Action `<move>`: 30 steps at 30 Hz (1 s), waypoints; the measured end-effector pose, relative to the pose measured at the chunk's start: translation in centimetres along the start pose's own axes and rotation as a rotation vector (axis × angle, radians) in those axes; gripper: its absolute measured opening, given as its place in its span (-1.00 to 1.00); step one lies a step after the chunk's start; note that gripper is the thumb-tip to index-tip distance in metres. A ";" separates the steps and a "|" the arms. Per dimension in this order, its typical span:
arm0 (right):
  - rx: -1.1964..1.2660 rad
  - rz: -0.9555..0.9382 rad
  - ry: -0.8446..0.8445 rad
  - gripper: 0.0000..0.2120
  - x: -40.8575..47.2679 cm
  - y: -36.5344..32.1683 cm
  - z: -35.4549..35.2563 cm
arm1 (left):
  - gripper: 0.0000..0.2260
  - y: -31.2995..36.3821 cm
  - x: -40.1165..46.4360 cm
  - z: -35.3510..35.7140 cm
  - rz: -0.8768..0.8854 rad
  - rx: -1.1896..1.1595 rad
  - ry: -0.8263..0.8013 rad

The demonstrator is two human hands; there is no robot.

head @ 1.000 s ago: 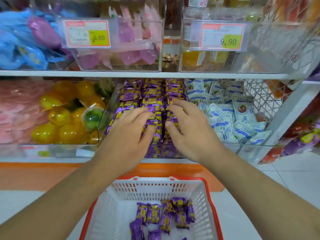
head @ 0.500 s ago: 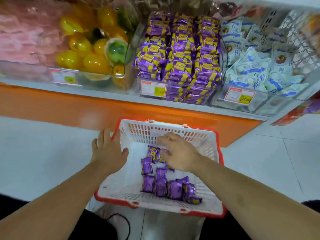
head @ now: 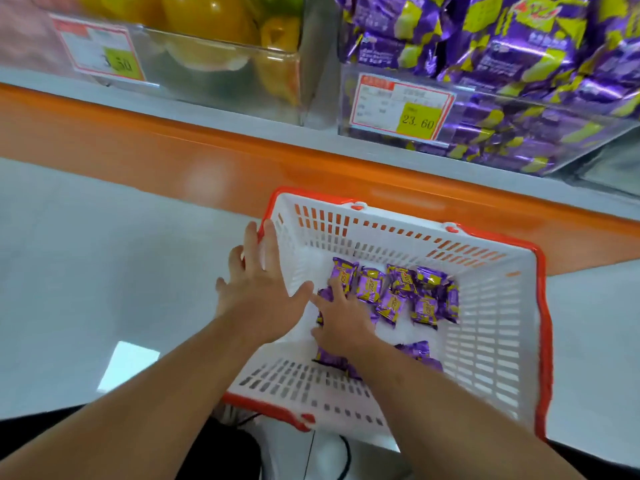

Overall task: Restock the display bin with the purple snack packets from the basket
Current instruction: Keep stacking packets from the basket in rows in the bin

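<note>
A white basket with a red rim stands on the floor below the shelf. Several purple snack packets lie on its bottom. My left hand rests with straight fingers on the basket's left wall and rim. My right hand is down inside the basket, its fingers spread over the packets at the left and touching them; it hides a few. The clear display bin, piled with the same purple packets, sits on the shelf at the upper right, with a price tag on its front.
A clear bin of yellow and green items stands to the left of the display bin. An orange shelf base runs across below both. Grey floor spreads to the left of the basket. A white shoe shows under the basket's near edge.
Both hands left the display bin and came down to the basket. My left hand settled on its left rim, and my right hand moved onto the packets at the left. The view tilted down and closer.
</note>
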State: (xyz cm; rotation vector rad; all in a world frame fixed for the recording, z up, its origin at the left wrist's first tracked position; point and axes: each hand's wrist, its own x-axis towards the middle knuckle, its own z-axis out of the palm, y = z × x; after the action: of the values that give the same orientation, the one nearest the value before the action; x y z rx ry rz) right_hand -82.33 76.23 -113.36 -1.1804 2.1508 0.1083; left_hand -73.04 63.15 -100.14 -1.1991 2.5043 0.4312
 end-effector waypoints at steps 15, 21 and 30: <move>0.561 -0.140 0.202 -0.54 -8.3 1.9 -11.8 | -0.08 1.3 -0.9 -3.5 -0.055 -0.080 -0.152; 0.647 -0.227 0.364 -0.11 -16.1 1.1 -21.6 | -0.69 5.2 -2.5 -9.8 0.261 -0.220 -0.016; 0.813 -0.398 0.717 -0.45 -25.7 1.9 -31.0 | -0.82 9.9 -9.7 -22.3 0.660 -0.541 0.103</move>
State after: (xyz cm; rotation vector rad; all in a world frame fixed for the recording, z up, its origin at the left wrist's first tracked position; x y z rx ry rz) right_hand -90.47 84.25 -74.70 -1.1823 2.0749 -1.4066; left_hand -78.71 66.78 -74.77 -0.4955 2.9339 1.3001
